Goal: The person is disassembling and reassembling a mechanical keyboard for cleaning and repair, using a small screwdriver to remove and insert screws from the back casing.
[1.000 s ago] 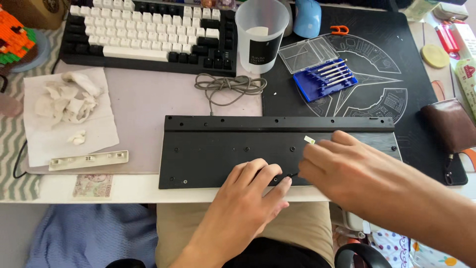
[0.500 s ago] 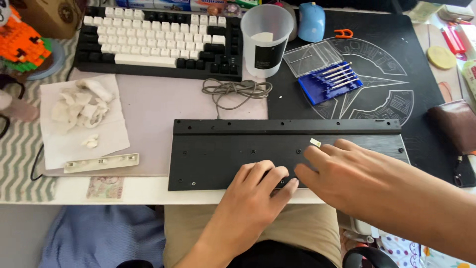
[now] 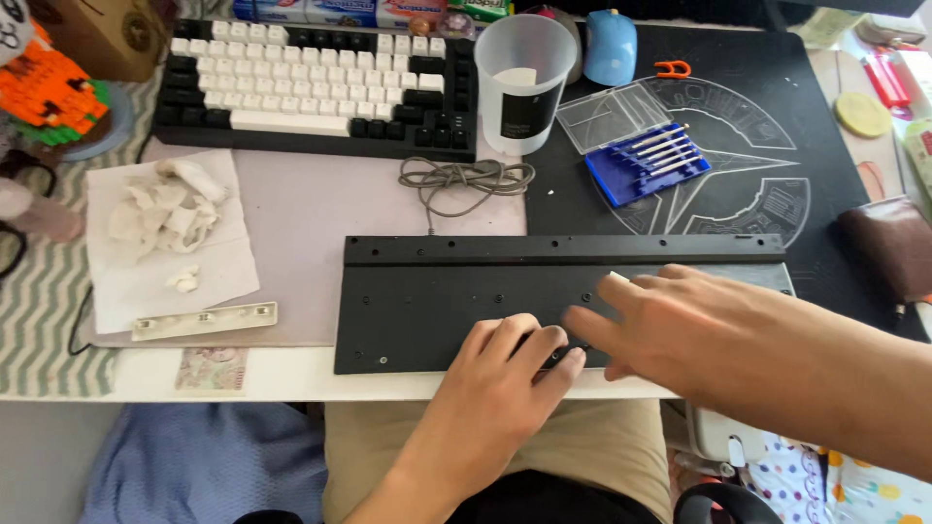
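A long black keyboard case (image 3: 456,291) lies flat on the desk in front of me, several small screw holes showing. My left hand (image 3: 500,378) rests on its near edge with fingers curled, thumb and forefinger pinched on a small dark tool (image 3: 566,355). My right hand (image 3: 680,330) lies across the case's right half, fingers stretched left until they meet the left fingertips at that tool. Whether the right hand grips anything is hidden. A blue case of small screwdrivers (image 3: 646,160) lies open behind the black case.
A black and white keyboard (image 3: 311,92) with a coiled grey cable (image 3: 466,180) sits at the back, a clear plastic cup (image 3: 524,82) beside it. Crumpled tissue on white paper (image 3: 170,228) and a white bar (image 3: 204,320) lie left. A brown pouch (image 3: 888,247) is right.
The view has shifted, so the case sits further right and lower in the frame. My right hand has flattened and slid left along the case; my left hand stays at the near edge.
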